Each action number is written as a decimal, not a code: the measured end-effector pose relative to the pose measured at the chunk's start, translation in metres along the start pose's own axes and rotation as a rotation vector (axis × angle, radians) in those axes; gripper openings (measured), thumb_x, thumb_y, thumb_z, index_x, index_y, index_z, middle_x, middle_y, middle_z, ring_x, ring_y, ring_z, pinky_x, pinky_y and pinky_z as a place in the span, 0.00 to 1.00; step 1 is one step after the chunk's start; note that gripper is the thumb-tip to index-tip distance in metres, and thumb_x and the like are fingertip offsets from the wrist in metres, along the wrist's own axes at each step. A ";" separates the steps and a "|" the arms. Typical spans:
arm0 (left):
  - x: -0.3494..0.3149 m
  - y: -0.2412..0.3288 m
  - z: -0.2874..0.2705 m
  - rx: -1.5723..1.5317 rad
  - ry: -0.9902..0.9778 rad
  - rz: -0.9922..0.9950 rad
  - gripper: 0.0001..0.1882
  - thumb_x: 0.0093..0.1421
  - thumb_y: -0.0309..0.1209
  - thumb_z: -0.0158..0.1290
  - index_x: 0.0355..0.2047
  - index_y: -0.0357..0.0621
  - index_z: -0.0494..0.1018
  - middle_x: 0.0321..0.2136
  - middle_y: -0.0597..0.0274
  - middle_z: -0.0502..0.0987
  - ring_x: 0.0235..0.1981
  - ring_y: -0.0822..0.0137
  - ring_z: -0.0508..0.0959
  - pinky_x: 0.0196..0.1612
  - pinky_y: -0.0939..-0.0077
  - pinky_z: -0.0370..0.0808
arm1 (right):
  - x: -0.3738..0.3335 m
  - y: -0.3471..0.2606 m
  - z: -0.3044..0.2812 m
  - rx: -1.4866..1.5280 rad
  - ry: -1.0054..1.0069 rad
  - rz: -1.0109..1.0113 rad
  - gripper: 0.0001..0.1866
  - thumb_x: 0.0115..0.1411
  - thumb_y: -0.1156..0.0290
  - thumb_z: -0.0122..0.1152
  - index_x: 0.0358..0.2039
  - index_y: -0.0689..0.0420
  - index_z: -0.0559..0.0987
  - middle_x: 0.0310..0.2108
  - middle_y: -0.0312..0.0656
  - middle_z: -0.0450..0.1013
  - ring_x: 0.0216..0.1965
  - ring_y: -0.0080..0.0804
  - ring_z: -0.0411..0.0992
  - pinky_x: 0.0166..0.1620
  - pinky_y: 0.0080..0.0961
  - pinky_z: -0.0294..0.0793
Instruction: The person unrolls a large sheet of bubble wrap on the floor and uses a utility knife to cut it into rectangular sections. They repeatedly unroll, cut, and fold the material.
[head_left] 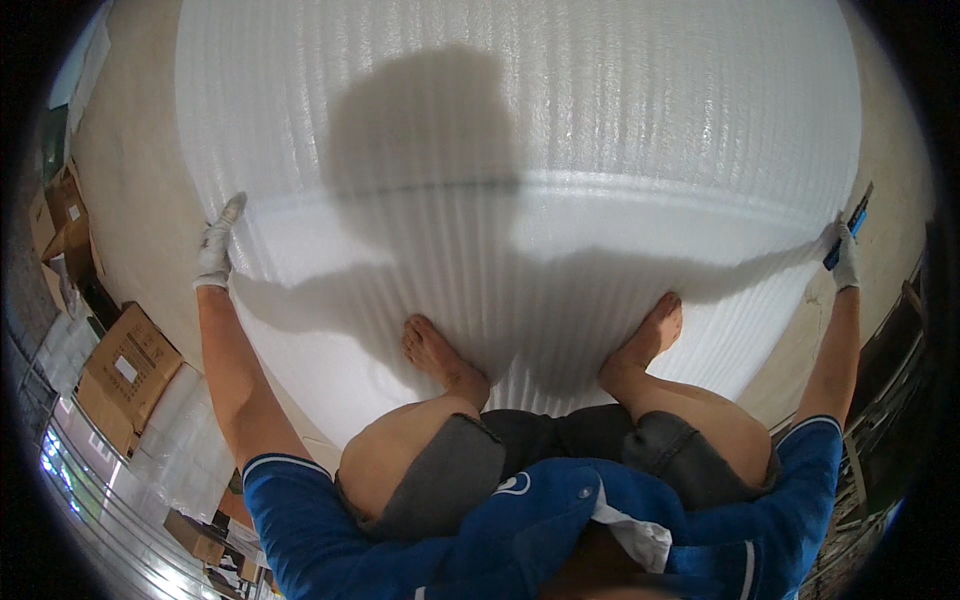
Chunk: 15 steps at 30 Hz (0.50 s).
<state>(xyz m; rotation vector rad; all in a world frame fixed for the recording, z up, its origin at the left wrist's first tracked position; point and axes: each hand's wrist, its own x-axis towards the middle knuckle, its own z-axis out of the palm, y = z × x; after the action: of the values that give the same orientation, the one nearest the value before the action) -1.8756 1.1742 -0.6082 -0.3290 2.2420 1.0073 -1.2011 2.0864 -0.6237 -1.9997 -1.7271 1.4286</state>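
Note:
A wide sheet of white ribbed foam wrap (640, 110) spreads across the floor in front of me and under my bare feet. A crosswise line like a fold or edge runs over it between my hands. At the sheet's left edge, my left hand (218, 245), in a whitish glove, lies with its fingers stretched forward, touching the foam. My right hand (845, 258), also gloved, is closed around a blue utility knife (857, 226) at the sheet's right edge. The knife's dark tip points away from me.
Brown cardboard boxes (130, 370) and clear plastic-wrapped bundles (185, 440) stand along the left side. Further back at left is an opened carton (65, 215). Dark slatted or rod-like material (890, 370) lines the right side. My shadow falls across the foam.

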 end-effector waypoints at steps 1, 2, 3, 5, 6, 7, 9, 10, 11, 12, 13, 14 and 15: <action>0.004 -0.004 0.001 0.085 -0.009 0.028 0.33 0.57 0.46 0.63 0.57 0.37 0.72 0.57 0.50 0.72 0.59 0.63 0.70 0.64 0.69 0.63 | 0.003 0.005 0.007 -0.093 0.039 0.030 0.18 0.65 0.54 0.59 0.47 0.54 0.79 0.36 0.30 0.75 0.36 0.21 0.72 0.40 0.21 0.73; 0.008 -0.008 0.001 0.071 -0.001 0.004 0.31 0.57 0.44 0.63 0.56 0.36 0.73 0.56 0.50 0.73 0.58 0.64 0.71 0.64 0.70 0.64 | 0.005 0.008 0.013 -0.199 0.114 0.082 0.19 0.64 0.51 0.61 0.44 0.54 0.80 0.34 0.30 0.75 0.35 0.20 0.72 0.37 0.21 0.73; 0.011 -0.010 0.000 0.078 -0.015 0.008 0.29 0.57 0.42 0.63 0.54 0.35 0.74 0.54 0.51 0.75 0.57 0.64 0.72 0.63 0.71 0.64 | 0.005 0.012 0.019 -0.159 0.043 0.070 0.17 0.63 0.52 0.62 0.38 0.53 0.80 0.31 0.30 0.75 0.32 0.19 0.71 0.34 0.21 0.70; 0.017 -0.013 -0.002 0.092 -0.022 0.030 0.27 0.57 0.39 0.64 0.52 0.34 0.76 0.52 0.52 0.77 0.55 0.64 0.74 0.63 0.72 0.65 | 0.002 0.014 0.029 -0.124 0.025 0.027 0.16 0.63 0.53 0.62 0.38 0.54 0.80 0.31 0.30 0.75 0.31 0.19 0.71 0.33 0.20 0.70; 0.018 -0.014 -0.002 0.101 -0.020 0.051 0.26 0.57 0.37 0.64 0.51 0.33 0.76 0.51 0.52 0.77 0.54 0.64 0.75 0.62 0.73 0.65 | -0.001 0.013 0.032 -0.140 0.150 0.068 0.16 0.63 0.54 0.62 0.38 0.54 0.80 0.31 0.30 0.75 0.31 0.19 0.71 0.33 0.20 0.70; 0.019 -0.014 -0.001 0.130 0.022 0.039 0.25 0.56 0.36 0.64 0.49 0.32 0.77 0.50 0.53 0.78 0.53 0.64 0.76 0.62 0.74 0.65 | -0.004 0.012 0.036 -0.189 0.170 0.034 0.14 0.64 0.56 0.61 0.39 0.55 0.80 0.32 0.31 0.76 0.32 0.20 0.72 0.37 0.20 0.72; 0.019 -0.015 0.002 -0.004 0.006 0.072 0.25 0.56 0.36 0.65 0.49 0.31 0.77 0.51 0.52 0.78 0.53 0.64 0.75 0.62 0.74 0.65 | -0.011 0.009 0.041 0.021 0.028 0.001 0.15 0.64 0.57 0.61 0.41 0.55 0.80 0.33 0.32 0.77 0.34 0.21 0.73 0.39 0.21 0.74; 0.018 -0.016 0.005 -0.028 0.039 0.014 0.25 0.56 0.35 0.65 0.49 0.30 0.77 0.51 0.52 0.78 0.54 0.64 0.75 0.62 0.74 0.65 | -0.014 0.007 0.042 0.106 0.065 0.022 0.15 0.64 0.57 0.61 0.41 0.56 0.80 0.34 0.33 0.77 0.34 0.22 0.74 0.39 0.21 0.74; 0.018 -0.016 0.007 -0.044 0.044 0.061 0.26 0.56 0.36 0.65 0.50 0.30 0.76 0.52 0.52 0.77 0.54 0.64 0.74 0.62 0.74 0.65 | -0.016 0.006 0.045 0.118 0.105 0.031 0.15 0.64 0.58 0.61 0.44 0.56 0.80 0.35 0.34 0.77 0.35 0.22 0.74 0.40 0.22 0.74; 0.016 -0.017 0.009 -0.025 0.078 0.058 0.26 0.56 0.36 0.64 0.50 0.29 0.75 0.52 0.51 0.76 0.55 0.63 0.74 0.62 0.73 0.64 | -0.017 0.004 0.046 0.030 0.133 0.016 0.15 0.64 0.58 0.61 0.43 0.56 0.80 0.34 0.34 0.78 0.35 0.23 0.75 0.40 0.22 0.75; 0.016 -0.017 0.009 0.004 0.107 0.073 0.27 0.56 0.36 0.64 0.51 0.29 0.75 0.53 0.50 0.76 0.56 0.62 0.73 0.63 0.73 0.64 | -0.019 0.005 0.048 0.028 0.138 0.015 0.14 0.63 0.57 0.62 0.40 0.55 0.81 0.33 0.33 0.77 0.33 0.23 0.74 0.37 0.22 0.74; 0.015 -0.017 0.009 -0.005 0.099 0.035 0.29 0.57 0.36 0.64 0.53 0.28 0.73 0.54 0.50 0.75 0.57 0.62 0.72 0.63 0.72 0.64 | -0.017 0.003 0.051 -0.011 0.090 0.019 0.14 0.62 0.55 0.63 0.35 0.53 0.80 0.31 0.32 0.76 0.31 0.21 0.73 0.34 0.22 0.73; 0.016 -0.016 0.008 -0.006 0.078 0.014 0.30 0.58 0.37 0.63 0.55 0.27 0.71 0.55 0.50 0.74 0.58 0.61 0.71 0.63 0.71 0.64 | -0.018 0.005 0.054 -0.064 0.129 0.023 0.14 0.62 0.54 0.63 0.32 0.52 0.79 0.29 0.30 0.74 0.28 0.19 0.70 0.32 0.22 0.70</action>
<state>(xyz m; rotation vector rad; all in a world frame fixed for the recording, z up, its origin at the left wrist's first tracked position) -1.8764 1.1692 -0.6317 -0.3609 2.3151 1.0246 -1.2336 2.0453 -0.6461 -2.1000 -1.7217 1.2357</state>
